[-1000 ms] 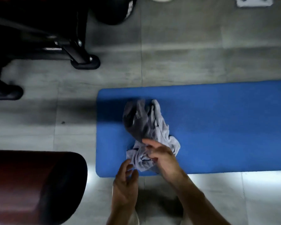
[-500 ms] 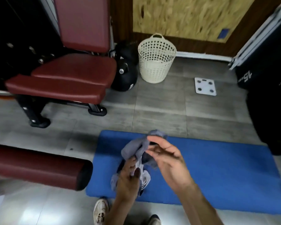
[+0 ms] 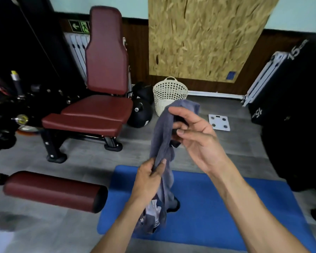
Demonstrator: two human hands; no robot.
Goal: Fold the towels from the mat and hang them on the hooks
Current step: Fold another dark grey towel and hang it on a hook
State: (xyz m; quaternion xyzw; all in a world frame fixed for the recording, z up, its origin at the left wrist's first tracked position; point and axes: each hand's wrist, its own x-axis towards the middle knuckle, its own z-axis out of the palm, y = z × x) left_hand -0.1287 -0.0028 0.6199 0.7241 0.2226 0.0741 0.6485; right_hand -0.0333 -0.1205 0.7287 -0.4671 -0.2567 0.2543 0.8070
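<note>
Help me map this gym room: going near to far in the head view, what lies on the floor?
Blue mat → white scale → cream basket → wood panel on the wall.

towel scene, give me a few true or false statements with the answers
1. Both hands hold the grey towel. True: the left hand grips its middle, the right hand its top.
2. The towel lies flat on the blue mat. False: it hangs bunched above the mat.
3. A cream basket stands on the floor by the wall. True.
4. The white scale sits on the mat. False: it lies on the grey floor beyond it.
5. The bench seat is green. False: dark red.
</note>
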